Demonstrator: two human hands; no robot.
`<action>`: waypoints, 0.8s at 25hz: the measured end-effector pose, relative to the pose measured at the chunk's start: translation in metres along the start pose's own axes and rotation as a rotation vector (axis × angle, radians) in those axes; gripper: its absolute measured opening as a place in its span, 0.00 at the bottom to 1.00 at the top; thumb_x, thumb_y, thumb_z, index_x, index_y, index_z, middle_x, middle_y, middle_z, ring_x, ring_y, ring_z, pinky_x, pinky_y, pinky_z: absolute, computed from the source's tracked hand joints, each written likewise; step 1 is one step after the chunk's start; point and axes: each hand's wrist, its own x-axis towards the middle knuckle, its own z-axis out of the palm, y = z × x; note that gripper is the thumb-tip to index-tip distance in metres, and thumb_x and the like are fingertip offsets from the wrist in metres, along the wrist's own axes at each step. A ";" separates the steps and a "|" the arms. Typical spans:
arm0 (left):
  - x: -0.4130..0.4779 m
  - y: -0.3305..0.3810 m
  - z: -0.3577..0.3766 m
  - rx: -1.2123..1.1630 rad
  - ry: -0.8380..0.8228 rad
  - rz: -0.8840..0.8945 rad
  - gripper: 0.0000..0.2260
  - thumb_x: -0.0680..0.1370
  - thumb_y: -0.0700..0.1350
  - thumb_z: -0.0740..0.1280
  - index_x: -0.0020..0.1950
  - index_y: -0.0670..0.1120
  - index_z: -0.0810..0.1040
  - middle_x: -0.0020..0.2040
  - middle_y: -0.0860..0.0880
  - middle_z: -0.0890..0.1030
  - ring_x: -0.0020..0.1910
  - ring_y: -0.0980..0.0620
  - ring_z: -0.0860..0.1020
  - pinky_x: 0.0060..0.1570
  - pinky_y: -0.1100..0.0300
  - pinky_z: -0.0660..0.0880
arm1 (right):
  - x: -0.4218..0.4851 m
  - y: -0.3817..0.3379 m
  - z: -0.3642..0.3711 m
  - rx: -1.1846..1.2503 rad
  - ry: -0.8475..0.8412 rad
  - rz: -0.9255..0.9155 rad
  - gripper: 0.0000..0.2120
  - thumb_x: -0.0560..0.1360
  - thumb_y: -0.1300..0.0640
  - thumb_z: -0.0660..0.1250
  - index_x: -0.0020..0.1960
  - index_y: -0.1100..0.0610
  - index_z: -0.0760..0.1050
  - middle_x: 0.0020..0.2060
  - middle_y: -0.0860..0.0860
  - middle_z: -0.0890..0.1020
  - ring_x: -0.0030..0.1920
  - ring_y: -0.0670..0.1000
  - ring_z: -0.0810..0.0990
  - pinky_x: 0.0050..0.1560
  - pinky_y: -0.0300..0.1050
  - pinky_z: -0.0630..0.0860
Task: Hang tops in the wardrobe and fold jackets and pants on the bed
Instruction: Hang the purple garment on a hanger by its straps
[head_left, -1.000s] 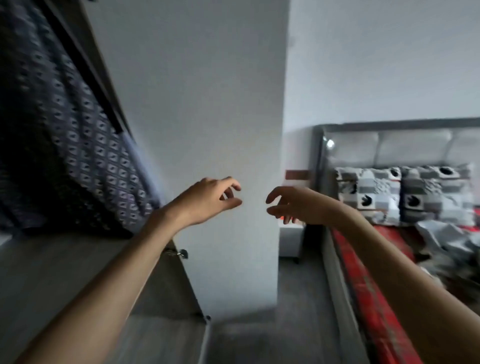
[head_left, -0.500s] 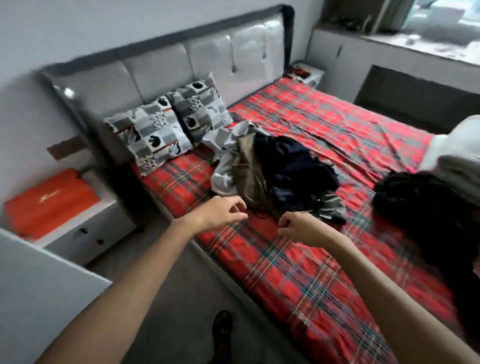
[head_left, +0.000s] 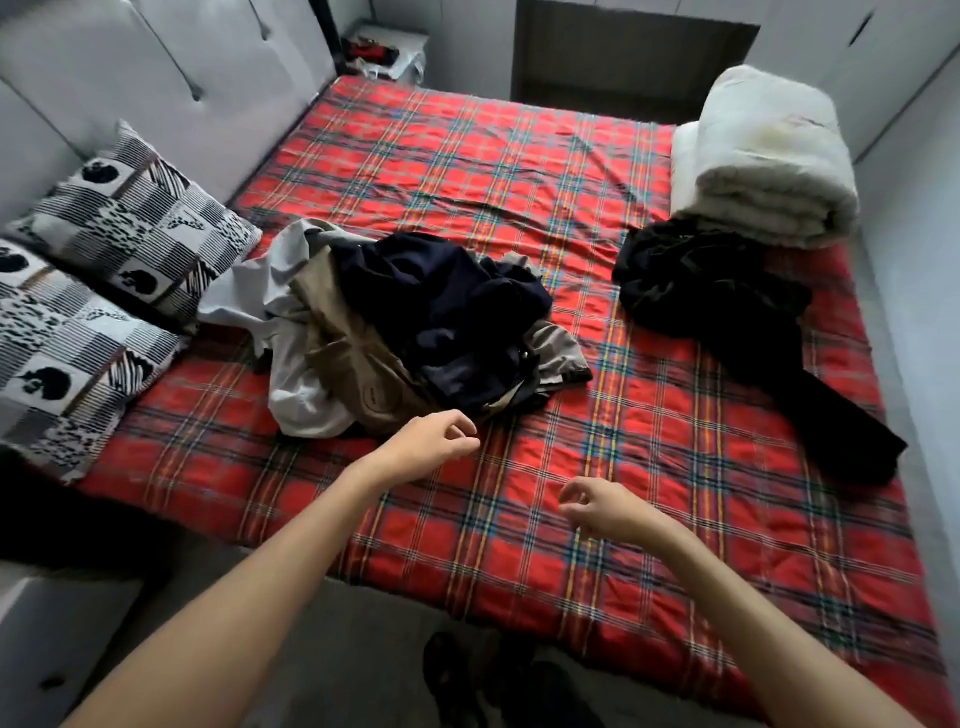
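Your left hand (head_left: 426, 446) hangs over the bed (head_left: 467, 171). Its fingers are loosely curled and hold nothing. It is just beside the near edge of the pile (head_left: 415, 322) of clothes in the middle of the bed. In the pile a dark blue piece lies on top, with a tan piece and a light grey piece under it.

Your right hand (head_left: 608, 509) is loose too and holds nothing. It is over the red checked sheet, apart from the pile.

A black heap (head_left: 727, 312) lies well to the right, touching a rolled white blanket (head_left: 769, 156). Two pillows (head_left: 130, 218) lean by the headboard (head_left: 156, 78) on the left.
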 end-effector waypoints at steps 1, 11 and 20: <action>0.023 -0.004 0.002 0.004 -0.005 -0.026 0.13 0.78 0.52 0.68 0.61 0.50 0.77 0.53 0.53 0.81 0.50 0.54 0.80 0.52 0.60 0.73 | 0.017 0.004 -0.004 0.054 0.004 0.020 0.07 0.80 0.53 0.64 0.56 0.53 0.76 0.41 0.48 0.82 0.36 0.45 0.80 0.38 0.39 0.76; 0.182 -0.108 0.007 -0.278 0.143 -0.443 0.21 0.76 0.51 0.71 0.66 0.48 0.69 0.60 0.44 0.77 0.57 0.44 0.78 0.58 0.49 0.74 | 0.235 0.004 -0.010 0.007 0.189 0.026 0.30 0.74 0.48 0.71 0.73 0.48 0.64 0.65 0.59 0.73 0.59 0.58 0.76 0.57 0.51 0.75; 0.257 -0.215 -0.003 -0.285 0.487 -0.678 0.43 0.73 0.52 0.74 0.78 0.42 0.51 0.74 0.37 0.61 0.73 0.39 0.63 0.70 0.51 0.61 | 0.397 -0.046 0.038 -0.776 0.334 -0.231 0.63 0.60 0.41 0.79 0.79 0.47 0.38 0.77 0.66 0.47 0.76 0.70 0.48 0.67 0.74 0.57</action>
